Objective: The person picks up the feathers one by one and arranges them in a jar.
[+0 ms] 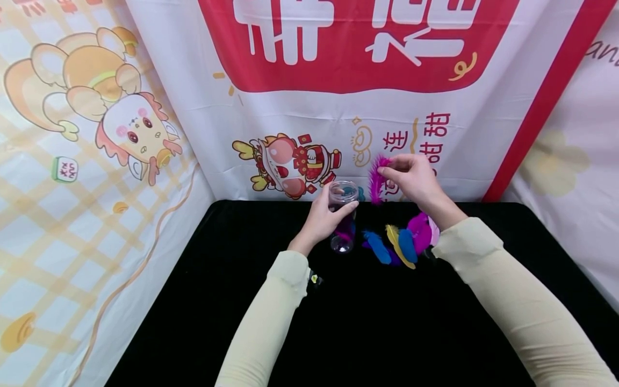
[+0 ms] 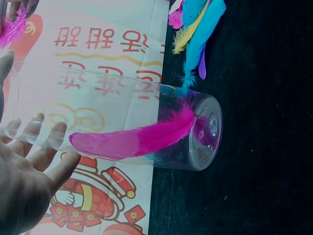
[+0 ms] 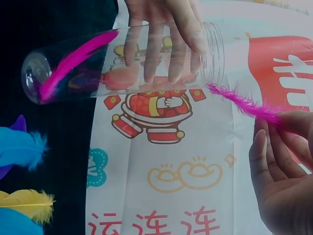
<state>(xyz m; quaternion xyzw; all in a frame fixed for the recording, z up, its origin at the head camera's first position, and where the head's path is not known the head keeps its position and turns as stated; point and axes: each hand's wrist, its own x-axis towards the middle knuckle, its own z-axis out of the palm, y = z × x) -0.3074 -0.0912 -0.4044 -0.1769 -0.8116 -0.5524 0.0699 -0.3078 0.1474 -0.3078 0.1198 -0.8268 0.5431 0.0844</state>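
A clear plastic jar (image 1: 343,244) stands upright near the table's back edge, its mouth uncovered. My left hand (image 1: 325,217) grips it around the upper part, thumb on the near side. Inside the jar lies a magenta feather (image 2: 137,139), leaning along the wall with its fluffy end at the bottom. To the right of the jar's mouth, my right hand (image 1: 416,180) pinches a second, fluffier magenta feather (image 3: 242,104) between thumb and fingers. In the right wrist view its free end appears close to the jar's rim; from the head view it hangs downward.
Right of the jar, loose feathers lie on the black table (image 1: 367,322): a blue feather (image 1: 377,247), a yellow feather (image 1: 399,246), and purple, magenta and pink ones. A printed white cloth (image 1: 203,134) hangs behind the table. Another patterned cloth (image 1: 96,215) hangs at the left.
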